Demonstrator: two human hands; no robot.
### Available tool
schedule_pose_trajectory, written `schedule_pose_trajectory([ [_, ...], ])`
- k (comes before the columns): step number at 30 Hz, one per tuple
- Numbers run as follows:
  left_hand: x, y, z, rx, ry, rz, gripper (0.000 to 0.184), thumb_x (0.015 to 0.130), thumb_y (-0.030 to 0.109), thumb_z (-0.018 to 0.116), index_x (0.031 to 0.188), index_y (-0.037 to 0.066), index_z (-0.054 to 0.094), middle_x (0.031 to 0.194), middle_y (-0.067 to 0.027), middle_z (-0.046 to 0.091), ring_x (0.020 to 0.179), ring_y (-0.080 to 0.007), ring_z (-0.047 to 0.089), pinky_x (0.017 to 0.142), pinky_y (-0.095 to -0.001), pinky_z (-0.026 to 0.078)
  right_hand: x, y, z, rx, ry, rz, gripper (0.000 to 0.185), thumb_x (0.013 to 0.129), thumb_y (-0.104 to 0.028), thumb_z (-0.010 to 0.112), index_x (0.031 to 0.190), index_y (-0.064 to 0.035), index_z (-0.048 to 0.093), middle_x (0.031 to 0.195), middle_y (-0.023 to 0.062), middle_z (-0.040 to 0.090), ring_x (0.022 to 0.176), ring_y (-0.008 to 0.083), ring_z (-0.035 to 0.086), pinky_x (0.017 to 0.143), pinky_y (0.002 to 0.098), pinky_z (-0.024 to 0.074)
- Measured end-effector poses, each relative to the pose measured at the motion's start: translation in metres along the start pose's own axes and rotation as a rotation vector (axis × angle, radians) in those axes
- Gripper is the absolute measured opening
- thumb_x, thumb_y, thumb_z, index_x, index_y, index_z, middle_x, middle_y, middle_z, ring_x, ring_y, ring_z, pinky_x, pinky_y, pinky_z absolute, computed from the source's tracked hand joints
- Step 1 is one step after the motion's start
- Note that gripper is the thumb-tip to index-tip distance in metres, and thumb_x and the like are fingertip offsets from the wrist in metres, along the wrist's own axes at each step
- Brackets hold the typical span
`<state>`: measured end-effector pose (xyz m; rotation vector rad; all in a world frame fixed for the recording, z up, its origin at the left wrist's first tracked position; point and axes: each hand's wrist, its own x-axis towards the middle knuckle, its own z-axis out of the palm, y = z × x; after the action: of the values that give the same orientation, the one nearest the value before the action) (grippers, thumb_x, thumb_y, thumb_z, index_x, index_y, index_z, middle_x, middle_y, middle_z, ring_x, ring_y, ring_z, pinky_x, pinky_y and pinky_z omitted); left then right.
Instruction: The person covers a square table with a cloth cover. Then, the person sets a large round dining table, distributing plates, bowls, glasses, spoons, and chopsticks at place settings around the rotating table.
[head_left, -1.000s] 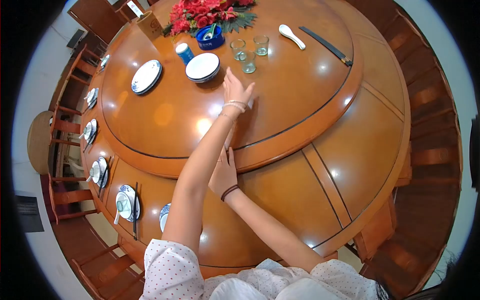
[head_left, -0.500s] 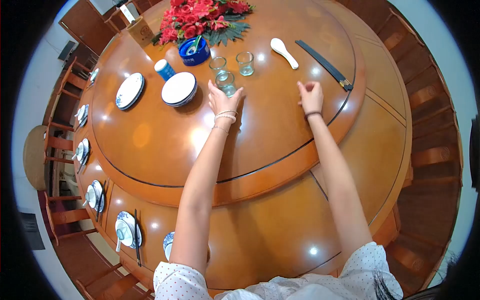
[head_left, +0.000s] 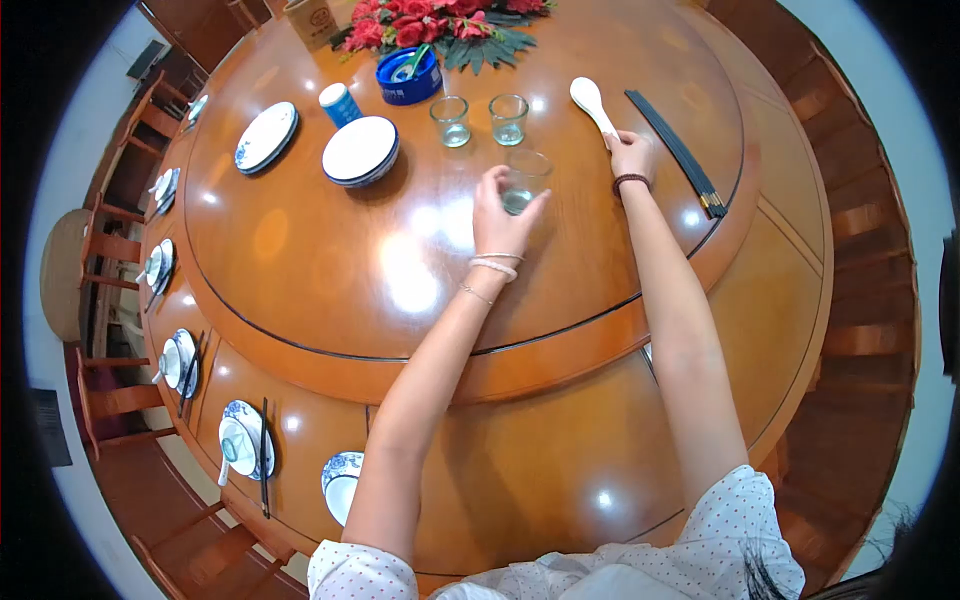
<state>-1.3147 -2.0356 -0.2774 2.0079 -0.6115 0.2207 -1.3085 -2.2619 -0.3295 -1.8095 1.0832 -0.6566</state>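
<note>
Slightly blurred, a clear glass cup (head_left: 526, 168) is gripped between the thumb and fingers of my left hand (head_left: 503, 218). Two more glass cups, the left one (head_left: 455, 122) and the right one (head_left: 509, 120), stand just beyond it. My right hand (head_left: 632, 156) is closed at the handle end of a white spoon (head_left: 588, 98), whose bowl points away from me. To the right of that hand lies a bundle of black chopsticks (head_left: 675, 152).
A stack of white bowls or dishes (head_left: 360, 148), stacked plates (head_left: 266, 138), a blue-and-white canister (head_left: 340, 104) and a blue round container (head_left: 409, 82) stand on the turntable (head_left: 330, 270). Red flowers (head_left: 425, 22) are at the back. Place settings (head_left: 245, 440) line the left edge.
My left hand has moved right with one glass, away from the other two. My right hand has reached forward and closed on the spoon's handle. The camera view has shifted slightly.
</note>
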Motion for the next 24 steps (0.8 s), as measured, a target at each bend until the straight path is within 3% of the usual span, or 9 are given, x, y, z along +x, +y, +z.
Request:
schedule_pose_trajectory([
  [4,-0.013,0.025,0.011,0.007,-0.062,0.038,0.056,0.062,0.025,0.073,0.104,0.0,0.045,0.094,-0.0154,0.053,0.085,-0.023,0.054,0.072,-0.0322,0.045,-0.006,0.001,-0.001,0.212,0.052,-0.091,0.024,0.069,-0.022,0.065,0.084,-0.0033,0.064,0.07,0.009,0.059,0.071,0.0224,0.058,0.067,0.033,0.0449],
  [8,-0.022,0.049,0.008,-0.06,-0.129,-0.01,0.061,0.061,0.026,0.074,0.108,0.001,0.046,0.096,-0.0147,0.05,0.09,-0.0235,0.051,0.077,-0.0331,0.043,-0.004,-0.001,0.0,0.401,0.09,-0.088,0.023,0.069,-0.019,0.065,0.083,-0.0003,0.064,0.06,0.0056,0.058,0.057,0.0166,0.055,0.058,0.0295,0.0442],
  [10,-0.031,0.062,-0.004,-0.084,-0.131,0.072,0.063,0.061,0.026,0.074,0.111,0.001,0.045,0.097,-0.0138,0.05,0.091,-0.023,0.05,0.077,-0.0323,0.043,-0.018,-0.013,-0.016,0.727,-0.023,0.283,0.022,0.072,-0.02,0.065,0.083,-0.002,0.062,0.056,0.0007,0.051,0.05,0.0093,0.046,0.046,0.0227,0.0385],
  [12,-0.055,0.088,-0.04,-0.095,-0.125,0.005,0.065,0.061,0.024,0.074,0.114,0.001,0.043,0.1,-0.0129,0.05,0.094,-0.0207,0.049,0.076,-0.0311,0.043,-0.043,-0.015,-0.037,1.138,-0.14,0.431,0.019,0.077,-0.018,0.06,0.089,-0.0044,0.056,0.058,-0.0025,0.044,0.049,0.0055,0.037,0.041,0.0177,0.0291],
  [14,-0.09,0.112,-0.084,-0.314,-0.127,-0.164,0.063,0.06,0.021,0.076,0.111,0.002,0.044,0.102,-0.0113,0.052,0.094,-0.0179,0.05,0.076,-0.0293,0.043,-0.086,-0.008,-0.065,1.473,-0.445,0.375,0.017,0.083,-0.016,0.053,0.096,-0.0051,0.05,0.065,-0.0027,0.042,0.052,0.0057,0.035,0.042,0.0175,0.0278],
  [17,-0.155,0.129,-0.167,-0.303,-0.018,-0.227,0.059,0.059,0.017,0.077,0.108,0.003,0.045,0.102,-0.0103,0.054,0.092,-0.0163,0.052,0.075,-0.0277,0.043,-0.187,-0.012,-0.112,1.419,-0.602,0.322,0.017,0.086,-0.014,0.046,0.1,-0.0043,0.047,0.08,0.0001,0.049,0.057,0.0058,0.036,0.046,0.0174,0.0291],
  [20,-0.214,0.133,-0.252,0.063,0.158,-0.15,0.052,0.058,0.015,0.076,0.102,0.004,0.05,0.098,-0.0066,0.057,0.088,-0.0158,0.054,0.069,-0.0257,0.043,-0.287,-0.001,-0.154,1.166,-0.644,0.268,0.017,0.087,-0.014,0.045,0.101,-0.0046,0.044,0.087,0.004,0.053,0.058,0.0057,0.04,0.047,0.0178,0.0314],
  [22,-0.255,0.125,-0.299,0.267,0.207,-0.309,0.048,0.058,0.013,0.075,0.099,0.004,0.052,0.097,-0.0061,0.057,0.084,-0.016,0.054,0.065,-0.0254,0.043,-0.346,0.017,-0.18,1.138,-0.799,0.313,0.019,0.086,-0.014,0.046,0.102,-0.0062,0.042,0.088,0.0055,0.054,0.057,0.0064,0.043,0.048,0.0185,0.0341],
  [24,-0.281,0.121,-0.329,0.351,0.201,-0.307,0.05,0.058,0.013,0.075,0.103,0.005,0.053,0.095,-0.007,0.056,0.08,-0.0164,0.053,0.063,-0.0251,0.042,-0.401,0.024,-0.194,1.174,-0.858,0.468,0.022,0.084,-0.014,0.049,0.103,-0.0071,0.041,0.087,0.0066,0.055,0.054,0.0071,0.044,0.048,0.0192,0.0359],
])
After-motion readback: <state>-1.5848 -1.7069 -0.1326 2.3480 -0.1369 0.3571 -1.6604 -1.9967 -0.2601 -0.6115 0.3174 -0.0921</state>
